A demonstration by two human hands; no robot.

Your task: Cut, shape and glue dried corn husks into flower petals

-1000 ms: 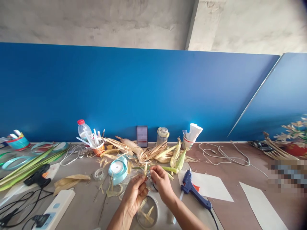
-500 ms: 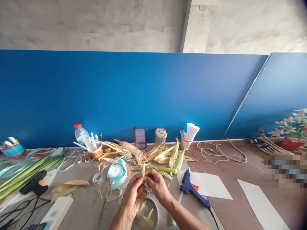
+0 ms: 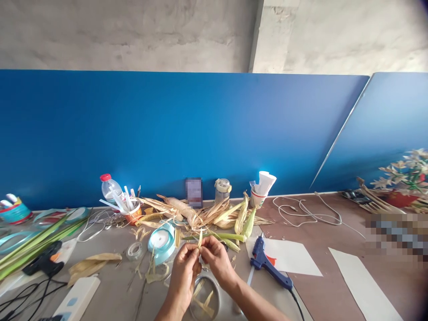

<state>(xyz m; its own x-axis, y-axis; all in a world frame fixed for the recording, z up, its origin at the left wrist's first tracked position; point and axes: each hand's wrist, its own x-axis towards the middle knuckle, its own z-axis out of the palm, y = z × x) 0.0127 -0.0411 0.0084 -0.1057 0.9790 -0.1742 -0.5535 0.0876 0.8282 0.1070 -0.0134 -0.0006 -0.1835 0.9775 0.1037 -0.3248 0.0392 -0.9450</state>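
My left hand and my right hand meet low in the middle of the view, fingertips pinched together on a small folded strip of dry corn husk that sticks up between them. Just below the hands sits a round metal dish with husk scraps in it. A heap of dried and green corn husks lies just beyond the hands. A light blue ribbon spool lies left of my left hand.
A blue glue gun rests on white paper to the right. A black glue gun, long green leaves, a power strip and a tape roll lie left. Bottle, jar and cups line the blue partition.
The view has shifted slightly. Both hands have drawn closer together on the husk strip and sit a little further left and lower; the table things have not moved.
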